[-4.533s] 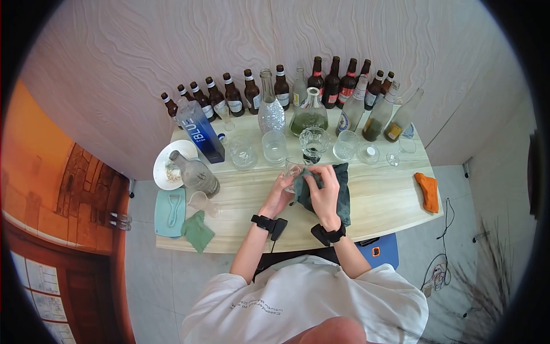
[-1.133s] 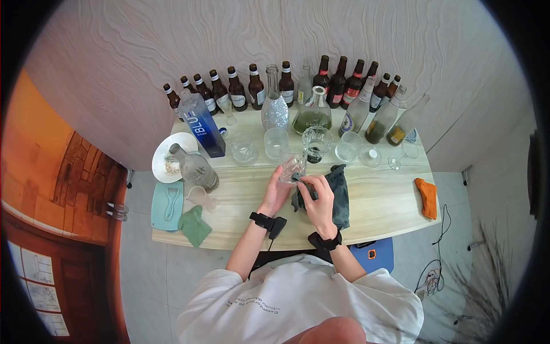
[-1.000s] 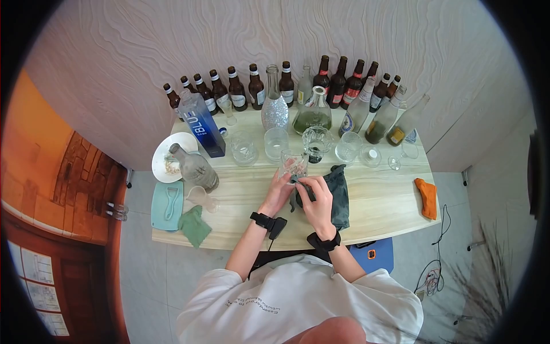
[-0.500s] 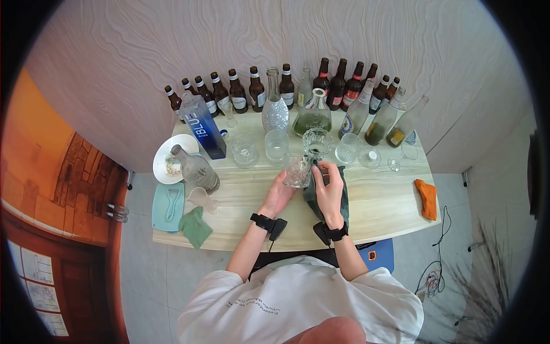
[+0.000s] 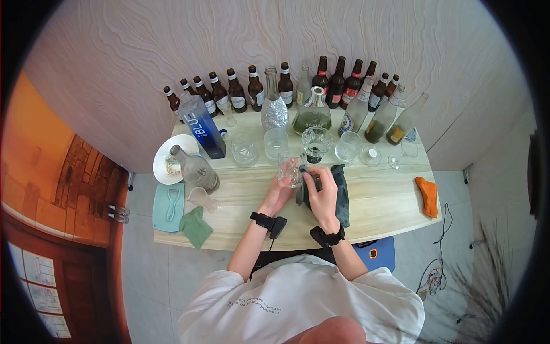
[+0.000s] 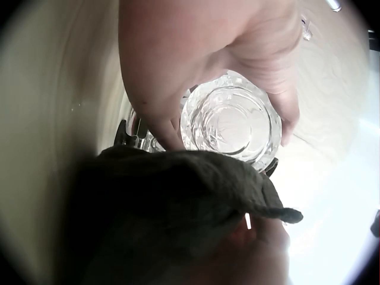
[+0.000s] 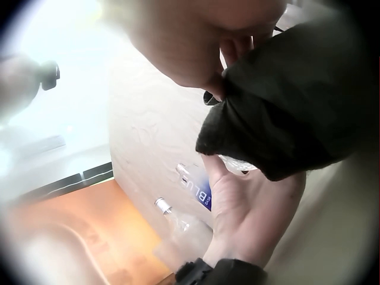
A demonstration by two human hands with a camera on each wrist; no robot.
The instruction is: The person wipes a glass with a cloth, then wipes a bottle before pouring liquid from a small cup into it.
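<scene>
A clear cut-glass tumbler (image 5: 290, 171) is held up over the near middle of the table by the left hand (image 5: 278, 194). In the left wrist view, fingers of the left hand (image 6: 208, 53) curl round the glass (image 6: 231, 119), its thick round base showing. The right hand (image 5: 324, 198) pinches a dark green cloth (image 5: 341, 198) against the side of the glass; the cloth hangs down beneath that hand. The right wrist view has the cloth (image 7: 279, 107) covering most of the glass, with the left palm (image 7: 249, 208) below.
Brown bottles (image 5: 236, 92) line the table's back edge. Nearer stand a green-filled decanter (image 5: 312, 117), a blue bottle (image 5: 201, 126) and several glasses (image 5: 276, 144). On the left are a plate (image 5: 162, 163), a grey bottle (image 5: 197, 172), a peeler on a board (image 5: 162, 215) and a green cloth (image 5: 196, 228). An orange cloth (image 5: 428, 196) lies right.
The glass has tilted and shifted slightly left since half a second ago. Over the longer span, the right hand has moved about the glass with the cloth, and the left hand has kept its hold.
</scene>
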